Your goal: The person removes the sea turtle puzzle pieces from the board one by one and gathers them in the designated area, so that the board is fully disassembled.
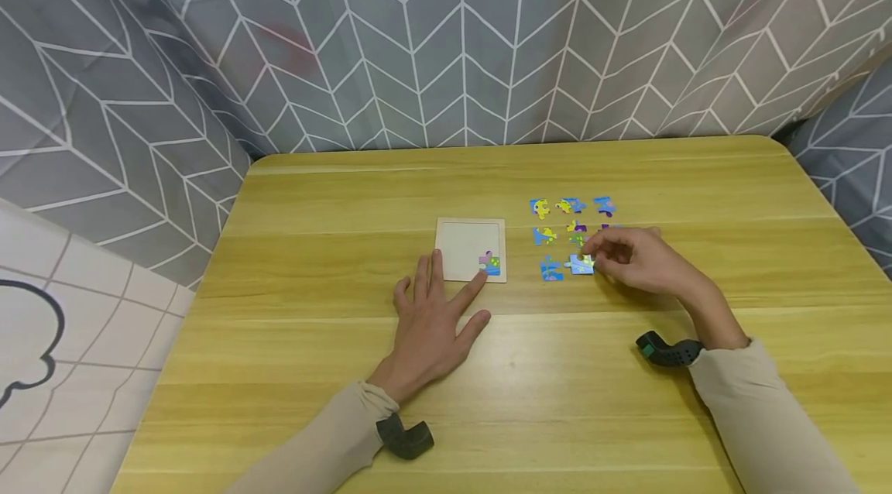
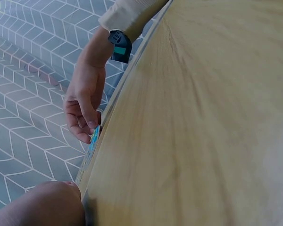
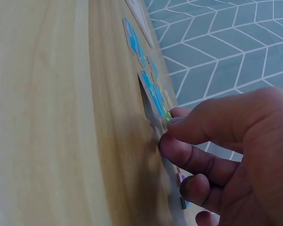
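Observation:
My right hand (image 1: 637,260) pinches a blue jigsaw puzzle piece (image 1: 580,265) by its right edge, between thumb and fingers. In the right wrist view that puzzle piece (image 3: 152,94) is tilted, with a shadow beneath its near edge. My left hand (image 1: 432,327) lies spread with fingers straight at the front edge of a square puzzle tray (image 1: 461,221). One of its fingertips is right at a pink, green and blue piece (image 1: 492,263) sitting in the tray's front right corner. The left wrist view shows the right hand (image 2: 85,101) with the blue piece at its fingertips.
Several loose puzzle pieces lie in rough rows right of the tray, among them a yellow one (image 1: 540,207), a blue one (image 1: 550,269) and a blue-purple one (image 1: 605,205). The right hand partly covers some. A patterned grey curtain (image 1: 460,53) hangs behind the wooden table (image 1: 334,207).

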Available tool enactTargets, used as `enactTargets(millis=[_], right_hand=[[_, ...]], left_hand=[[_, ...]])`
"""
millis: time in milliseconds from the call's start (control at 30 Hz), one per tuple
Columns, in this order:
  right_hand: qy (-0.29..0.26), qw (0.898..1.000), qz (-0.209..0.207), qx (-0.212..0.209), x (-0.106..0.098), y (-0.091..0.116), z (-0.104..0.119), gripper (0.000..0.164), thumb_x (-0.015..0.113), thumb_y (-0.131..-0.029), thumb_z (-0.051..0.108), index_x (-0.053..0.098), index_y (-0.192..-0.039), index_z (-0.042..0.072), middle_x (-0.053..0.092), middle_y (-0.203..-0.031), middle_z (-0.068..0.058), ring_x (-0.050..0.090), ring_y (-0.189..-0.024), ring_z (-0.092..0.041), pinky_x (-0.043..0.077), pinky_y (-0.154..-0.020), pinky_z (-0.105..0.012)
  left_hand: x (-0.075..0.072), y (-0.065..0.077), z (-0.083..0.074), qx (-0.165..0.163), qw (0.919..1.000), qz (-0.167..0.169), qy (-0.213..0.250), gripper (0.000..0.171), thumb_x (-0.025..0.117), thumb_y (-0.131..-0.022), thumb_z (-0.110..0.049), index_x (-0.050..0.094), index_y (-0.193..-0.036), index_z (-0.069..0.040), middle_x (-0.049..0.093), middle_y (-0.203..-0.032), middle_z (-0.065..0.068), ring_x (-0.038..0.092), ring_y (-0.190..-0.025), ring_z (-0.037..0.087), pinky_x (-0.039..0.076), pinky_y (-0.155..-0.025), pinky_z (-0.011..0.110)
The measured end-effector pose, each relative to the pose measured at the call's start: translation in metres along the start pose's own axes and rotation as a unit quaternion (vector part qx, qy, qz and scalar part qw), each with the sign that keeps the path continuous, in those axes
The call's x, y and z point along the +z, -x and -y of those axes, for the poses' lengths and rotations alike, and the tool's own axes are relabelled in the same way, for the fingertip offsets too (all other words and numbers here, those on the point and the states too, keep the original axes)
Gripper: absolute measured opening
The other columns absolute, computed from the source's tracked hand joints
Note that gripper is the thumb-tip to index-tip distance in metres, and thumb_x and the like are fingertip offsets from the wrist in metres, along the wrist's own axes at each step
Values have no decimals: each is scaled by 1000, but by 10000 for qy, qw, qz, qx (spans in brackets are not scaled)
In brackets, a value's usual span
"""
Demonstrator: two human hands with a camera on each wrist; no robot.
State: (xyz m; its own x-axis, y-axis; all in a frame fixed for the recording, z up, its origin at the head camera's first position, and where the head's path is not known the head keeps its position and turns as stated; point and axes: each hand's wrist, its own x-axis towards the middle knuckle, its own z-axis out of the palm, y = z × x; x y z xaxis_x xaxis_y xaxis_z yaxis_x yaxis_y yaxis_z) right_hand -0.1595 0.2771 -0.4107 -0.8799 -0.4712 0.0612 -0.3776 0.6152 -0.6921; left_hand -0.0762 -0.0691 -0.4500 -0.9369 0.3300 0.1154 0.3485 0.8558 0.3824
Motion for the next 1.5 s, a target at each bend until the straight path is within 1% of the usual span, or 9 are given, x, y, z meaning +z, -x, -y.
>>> enactTargets(millis=[467, 633, 733, 833, 900, 1167, 1300, 1400, 1500], right_hand=[[322, 9993, 4, -181, -2, 0, 1, 19, 69, -89, -4, 74, -100, 12, 68, -87, 5, 53, -67, 0, 43, -61, -19], [301, 9995, 73, -115, -2, 0, 3, 19, 73, -88, -2, 74, -101, 12, 67, -85, 4, 53, -69, -1, 42, -63, -22], [277, 9995, 120, -84, -1, 1, 3, 19, 75, -88, 1, 75, -102, 12, 66, -85, 4, 52, -69, -2, 36, -71, -24], [291, 9994, 150, -61, 0, 1, 3, 19, 76, -88, 2, 75, -103, 13, 64, -86, 7, 51, -68, -3, 26, -79, -32], [290, 9994, 175, -36, -1, 0, 3, 19, 76, -88, 2, 75, -103, 14, 65, -87, 7, 51, -69, -3, 20, -79, -35], [335, 9993, 158, -8, -2, 0, 4, 19, 76, -89, 4, 75, -103, 16, 65, -87, 7, 51, -72, -3, 17, -78, -40], [160, 9995, 58, -253, 0, 0, 5, 19, 76, -89, 2, 75, -104, 14, 69, -92, 5, 52, -73, -3, 27, -80, -34], [-8, 9986, 3, -523, 2, -2, 5, 20, 76, -88, -1, 75, -106, 10, 73, -95, 1, 54, -72, -2, 40, -68, -22], [-142, 9978, -10, -651, 5, -5, 6, 21, 76, -88, -2, 75, -106, 8, 75, -97, -2, 56, -73, -1, 45, -64, -18]], left_hand=[[-1, -1, -1, -13, 10000, 25, 80, 54, 42, -104, -57, 42, -155, -40, 9, -168, 29, 6, -157, 46, 10, -111, 67], [-1, -1, -1, -17, 9999, 13, 132, 54, 43, -103, -56, 43, -155, -39, 11, -168, 30, 7, -157, 47, 10, -110, 67], [-1, -1, -1, -41, 9999, 52, 141, 54, 43, -104, -56, 42, -155, -40, 10, -168, 29, 6, -157, 47, 9, -111, 67], [-2, -1, -1, -32, 9999, 40, 126, 54, 43, -104, -56, 42, -155, -40, 10, -168, 29, 6, -157, 47, 10, -110, 68], [-2, -1, -1, -20, 9999, 9, 110, 53, 43, -104, -56, 43, -155, -39, 10, -168, 29, 7, -157, 47, 10, -110, 68], [-1, -1, -1, -21, 10000, 12, 57, 54, 42, -104, -57, 42, -155, -40, 10, -168, 29, 7, -157, 46, 10, -110, 67], [-2, -1, -1, -33, 10000, 45, 60, 54, 42, -103, -57, 42, -155, -41, 9, -169, 28, 6, -157, 46, 9, -111, 67], [-2, -1, -1, -35, 10000, 51, 73, 54, 42, -104, -57, 42, -155, -40, 8, -169, 28, 5, -158, 46, 8, -111, 67], [-2, -1, -1, -45, 9999, 68, 82, 54, 41, -104, -58, 42, -155, -40, 8, -169, 29, 5, -158, 46, 8, -111, 67]])
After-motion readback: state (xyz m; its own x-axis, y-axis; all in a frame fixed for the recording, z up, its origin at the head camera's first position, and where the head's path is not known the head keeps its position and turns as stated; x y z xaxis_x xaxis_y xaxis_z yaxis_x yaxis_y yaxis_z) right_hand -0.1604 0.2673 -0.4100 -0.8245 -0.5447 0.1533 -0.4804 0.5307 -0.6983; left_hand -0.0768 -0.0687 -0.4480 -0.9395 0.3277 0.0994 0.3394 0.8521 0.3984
